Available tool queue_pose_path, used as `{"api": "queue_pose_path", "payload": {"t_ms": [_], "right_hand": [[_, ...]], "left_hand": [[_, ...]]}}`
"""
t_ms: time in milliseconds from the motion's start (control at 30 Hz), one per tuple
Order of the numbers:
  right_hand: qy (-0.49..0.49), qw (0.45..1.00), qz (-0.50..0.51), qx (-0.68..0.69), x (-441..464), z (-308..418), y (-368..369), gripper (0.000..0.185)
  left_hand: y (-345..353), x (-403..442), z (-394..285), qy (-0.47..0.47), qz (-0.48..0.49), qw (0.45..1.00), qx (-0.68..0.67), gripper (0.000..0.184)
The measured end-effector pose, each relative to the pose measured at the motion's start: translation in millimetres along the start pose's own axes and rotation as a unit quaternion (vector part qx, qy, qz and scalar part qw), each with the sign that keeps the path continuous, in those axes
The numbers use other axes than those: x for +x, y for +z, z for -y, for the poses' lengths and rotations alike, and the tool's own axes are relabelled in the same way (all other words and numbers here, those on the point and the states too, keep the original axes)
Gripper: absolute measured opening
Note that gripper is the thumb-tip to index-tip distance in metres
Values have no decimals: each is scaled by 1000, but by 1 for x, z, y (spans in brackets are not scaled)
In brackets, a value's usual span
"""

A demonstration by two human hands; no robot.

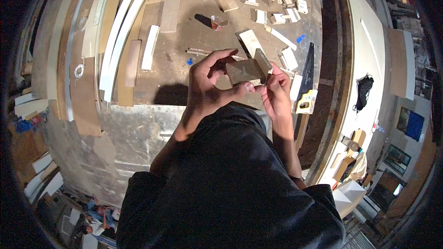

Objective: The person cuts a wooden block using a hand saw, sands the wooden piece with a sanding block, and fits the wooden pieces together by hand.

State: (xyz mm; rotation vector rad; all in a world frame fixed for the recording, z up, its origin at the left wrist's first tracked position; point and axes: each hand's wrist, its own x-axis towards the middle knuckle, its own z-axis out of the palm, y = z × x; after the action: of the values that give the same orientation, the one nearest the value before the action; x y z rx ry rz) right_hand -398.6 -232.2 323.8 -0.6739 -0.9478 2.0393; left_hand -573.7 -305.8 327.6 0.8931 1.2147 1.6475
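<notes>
A small assembly of thin wooden pieces (244, 72) is held up over the front edge of the workbench (177, 78). My left hand (210, 78) wraps round its left side, with the thumb along the near edge and the fingers bent over the far side. At the right end, the fingers of my right hand (277, 87) pinch it near an upright wooden piece (262, 62). Just behind the assembly lies a pale wooden block (249, 40). To the right is a handsaw (307, 83) with a yellow and white handle.
Several small wooden assemblies (288, 2) lie at the back right. Long boards and white strips (123, 27) run along the left. A small clear cup (216, 22) stands near the back. A pale side surface (364, 55) holds a black item (364, 91). Another person (96, 226) shows at the lower left.
</notes>
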Motion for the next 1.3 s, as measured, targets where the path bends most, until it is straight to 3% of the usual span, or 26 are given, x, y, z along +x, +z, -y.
{"api": "queue_pose_path", "payload": {"t_ms": [467, 567, 667, 867, 967, 1300], "right_hand": [[22, 999, -38, 16, 1, -2, -1, 37], [6, 997, -16, 78, 2, -11, -11, 34], [7, 999, -20, 43, 3, -7, -6, 33], [36, 998, -45, -4, 4, 3, 2, 36], [14, 1000, 10, 3, 6, 1, -12, 40], [43, 999, 22, -20, 13, 5, -13, 52]], "left_hand": [[3, -3, 3, 5, -16, 1000, 9, 71], [2, -3, 3, 3, -23, 1000, 14, 71], [2, -2, 3, -4, -31, 999, 15, 71], [7, -1, 0, -6, -45, 999, 11, 71], [10, 1, 0, 0, -45, 999, -1, 71], [5, 4, 8, -5, -20, 1000, 13, 69]]}}
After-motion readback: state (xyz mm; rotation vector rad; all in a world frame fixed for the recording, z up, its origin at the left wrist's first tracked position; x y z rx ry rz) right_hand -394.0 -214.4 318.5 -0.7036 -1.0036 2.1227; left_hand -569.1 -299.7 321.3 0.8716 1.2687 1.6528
